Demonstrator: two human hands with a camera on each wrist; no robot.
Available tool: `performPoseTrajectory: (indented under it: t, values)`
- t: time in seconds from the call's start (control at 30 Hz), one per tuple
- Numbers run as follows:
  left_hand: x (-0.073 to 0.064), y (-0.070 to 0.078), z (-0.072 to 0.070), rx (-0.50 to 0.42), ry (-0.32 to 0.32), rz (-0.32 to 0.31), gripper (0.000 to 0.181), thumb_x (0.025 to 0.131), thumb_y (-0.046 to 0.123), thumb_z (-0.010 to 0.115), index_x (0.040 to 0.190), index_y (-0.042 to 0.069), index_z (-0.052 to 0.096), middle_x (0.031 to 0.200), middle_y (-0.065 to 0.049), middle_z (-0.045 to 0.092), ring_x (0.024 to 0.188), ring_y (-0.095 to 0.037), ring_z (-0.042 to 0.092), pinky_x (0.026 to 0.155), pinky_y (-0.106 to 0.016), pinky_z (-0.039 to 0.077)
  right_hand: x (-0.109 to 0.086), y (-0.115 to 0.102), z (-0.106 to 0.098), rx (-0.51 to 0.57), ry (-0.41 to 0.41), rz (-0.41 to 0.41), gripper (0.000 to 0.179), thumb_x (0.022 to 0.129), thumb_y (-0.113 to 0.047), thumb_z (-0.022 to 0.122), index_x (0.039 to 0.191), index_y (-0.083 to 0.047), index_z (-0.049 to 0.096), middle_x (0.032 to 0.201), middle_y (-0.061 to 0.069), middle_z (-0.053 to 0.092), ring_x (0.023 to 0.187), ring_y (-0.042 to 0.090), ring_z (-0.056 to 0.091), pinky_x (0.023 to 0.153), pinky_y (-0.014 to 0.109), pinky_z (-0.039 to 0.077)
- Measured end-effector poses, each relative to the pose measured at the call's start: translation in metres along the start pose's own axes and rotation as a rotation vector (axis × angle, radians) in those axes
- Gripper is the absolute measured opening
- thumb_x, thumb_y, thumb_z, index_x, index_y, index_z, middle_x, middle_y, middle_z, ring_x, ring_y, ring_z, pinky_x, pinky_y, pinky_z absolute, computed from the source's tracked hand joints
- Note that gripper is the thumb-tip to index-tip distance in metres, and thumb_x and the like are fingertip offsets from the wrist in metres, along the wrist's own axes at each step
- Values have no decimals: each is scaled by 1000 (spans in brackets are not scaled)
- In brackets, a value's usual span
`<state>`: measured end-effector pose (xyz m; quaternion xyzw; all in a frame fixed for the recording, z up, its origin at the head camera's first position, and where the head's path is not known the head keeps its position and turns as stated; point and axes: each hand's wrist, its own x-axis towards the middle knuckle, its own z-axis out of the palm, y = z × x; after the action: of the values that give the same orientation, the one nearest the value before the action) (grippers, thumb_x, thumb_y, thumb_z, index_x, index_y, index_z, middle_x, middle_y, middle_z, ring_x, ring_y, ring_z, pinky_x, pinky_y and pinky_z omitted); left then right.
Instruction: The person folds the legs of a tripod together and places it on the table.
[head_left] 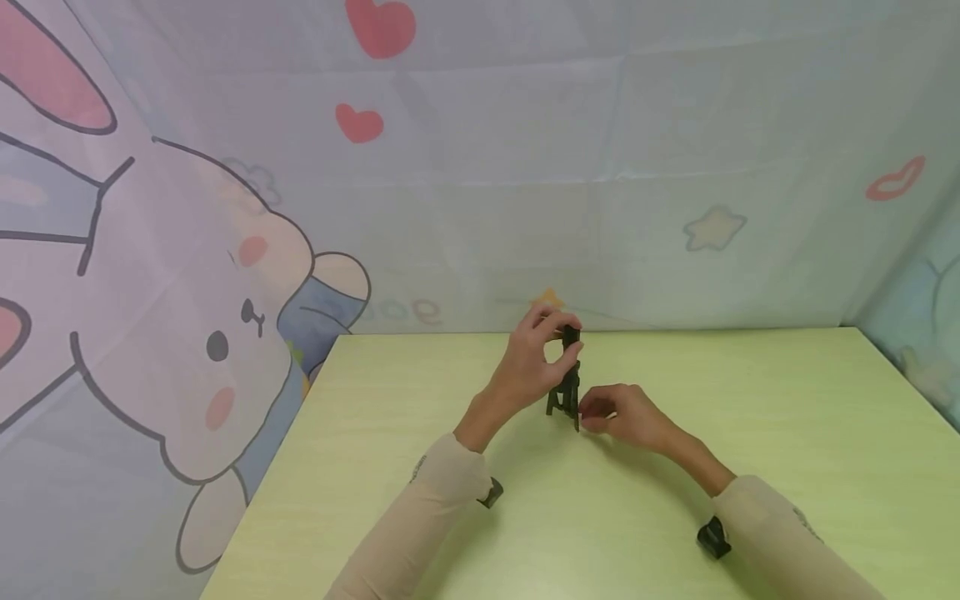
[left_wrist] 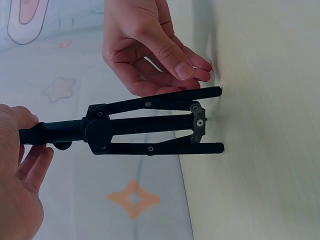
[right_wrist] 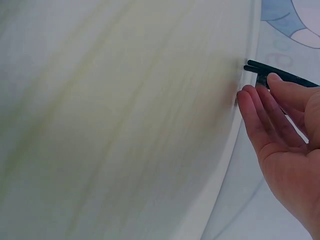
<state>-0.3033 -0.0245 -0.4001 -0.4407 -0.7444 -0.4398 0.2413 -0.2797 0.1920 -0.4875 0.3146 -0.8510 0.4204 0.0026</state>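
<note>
A small black tripod (head_left: 568,385) stands upright near the far edge of the table, its legs only slightly spread. My left hand (head_left: 531,360) grips its top end between thumb and fingers. In the left wrist view the tripod (left_wrist: 150,125) lies sideways across the picture, with its hinged braces and leg tips showing. My right hand (head_left: 626,415) is low beside the legs, thumb and fingers loosely bent towards one leg. Close to the leg tips in the right wrist view is the same right hand (right_wrist: 290,135); whether it touches a leg I cannot tell.
The pale yellow-green table (head_left: 750,467) spreads under both arms. A cloth backdrop (head_left: 510,167) with hearts, stars and a cartoon rabbit hangs behind its far edge and at the sides. Dark devices (head_left: 713,537) sit at both wrists.
</note>
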Motion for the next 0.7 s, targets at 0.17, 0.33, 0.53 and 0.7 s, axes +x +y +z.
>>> performPoseTrajectory:
  t: [0.17, 0.33, 0.53, 0.7]
  values:
    - [0, 1, -3, -22, 3, -13, 20, 94, -5, 70, 113, -1, 64, 115, -12, 58, 102, -24, 65, 87, -21, 60, -2, 0, -4, -36, 51, 13, 8, 92, -1, 77, 99, -1, 73, 89, 2, 76, 83, 16, 73, 74, 29, 62]
    - [0, 1, -5, -68, -21, -38, 23, 94, -9, 67, 116, -3, 62, 117, -14, 58, 106, -26, 64, 85, -21, 61, -2, 1, -7, -70, 126, 69, 7, 92, 2, 76, 97, -2, 73, 87, 1, 75, 82, 18, 73, 73, 30, 62]
    - [1, 2, -8, -66, -63, -82, 29, 96, -9, 67, 123, -3, 59, 122, -15, 60, 108, -28, 65, 88, -19, 59, 1, 4, -8, -72, 154, 76, 8, 93, 1, 75, 100, -1, 73, 89, 7, 75, 85, 21, 74, 75, 32, 63]
    - [3, 4, -10, -37, -124, -114, 34, 97, -9, 66, 130, -1, 61, 127, -14, 60, 112, -27, 65, 89, -17, 58, 3, 4, -5, -46, 133, 55, 9, 93, 4, 75, 97, -4, 73, 91, 8, 75, 88, 24, 74, 78, 35, 65]
